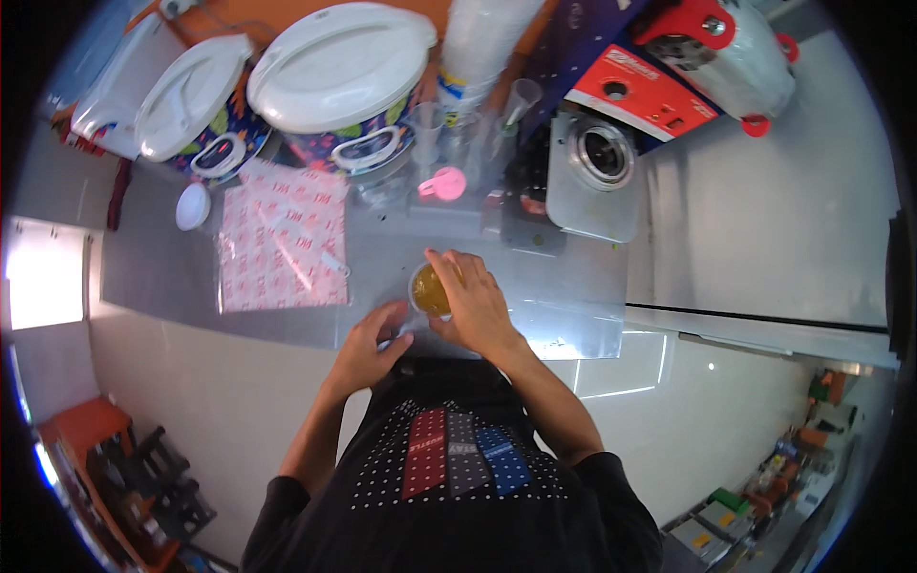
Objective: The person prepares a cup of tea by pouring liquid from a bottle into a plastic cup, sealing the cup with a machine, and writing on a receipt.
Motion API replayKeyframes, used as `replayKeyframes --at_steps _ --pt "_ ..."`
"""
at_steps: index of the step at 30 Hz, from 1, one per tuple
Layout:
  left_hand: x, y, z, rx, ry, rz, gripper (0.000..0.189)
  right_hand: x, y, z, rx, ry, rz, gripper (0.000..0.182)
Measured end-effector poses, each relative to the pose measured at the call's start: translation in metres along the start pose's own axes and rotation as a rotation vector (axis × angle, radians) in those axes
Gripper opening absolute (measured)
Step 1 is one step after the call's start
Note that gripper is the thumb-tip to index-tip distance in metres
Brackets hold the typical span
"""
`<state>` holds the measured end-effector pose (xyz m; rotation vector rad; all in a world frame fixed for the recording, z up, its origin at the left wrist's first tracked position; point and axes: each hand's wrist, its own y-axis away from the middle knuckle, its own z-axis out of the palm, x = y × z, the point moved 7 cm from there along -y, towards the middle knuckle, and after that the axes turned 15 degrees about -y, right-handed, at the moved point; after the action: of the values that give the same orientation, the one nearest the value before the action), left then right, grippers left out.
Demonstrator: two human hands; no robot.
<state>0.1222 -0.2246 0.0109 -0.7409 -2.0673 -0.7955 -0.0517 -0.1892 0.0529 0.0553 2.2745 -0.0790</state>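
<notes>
A round clear cup (428, 292) with yellow-brown contents sits near the front edge of the steel counter (401, 243). My right hand (473, 297) grips it from the right, fingers over the far rim and thumb on the near side, covering part of it. Just left of the cup is my left hand (372, 344), its thumb and fingers apart and nothing visible in them. Farther left lies a stack of printed wrapping paper (286, 243) in clear plastic, with a small white tag or strip (333, 264) on it.
Two white-lidded insulated food containers (344, 68) (190, 104) stand at the back beside stacked plastic cups (480, 50). A pink scoop (445, 184), a white cap (193, 206) and a machine with a round clear opening (602, 157) are nearby. A refrigerator-like white cabinet (766, 215) borders the right.
</notes>
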Motion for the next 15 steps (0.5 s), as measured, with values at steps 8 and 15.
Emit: replayKeyframes --at_steps 8,15 --pt "0.002 0.028 0.021 -0.769 0.054 0.231 0.056 -0.001 0.021 -0.140 0.438 -0.330 0.218 0.092" --pt "0.057 0.015 -0.018 -1.008 0.216 0.214 0.060 0.015 -0.012 -0.272 0.734 0.042 0.238 0.094"
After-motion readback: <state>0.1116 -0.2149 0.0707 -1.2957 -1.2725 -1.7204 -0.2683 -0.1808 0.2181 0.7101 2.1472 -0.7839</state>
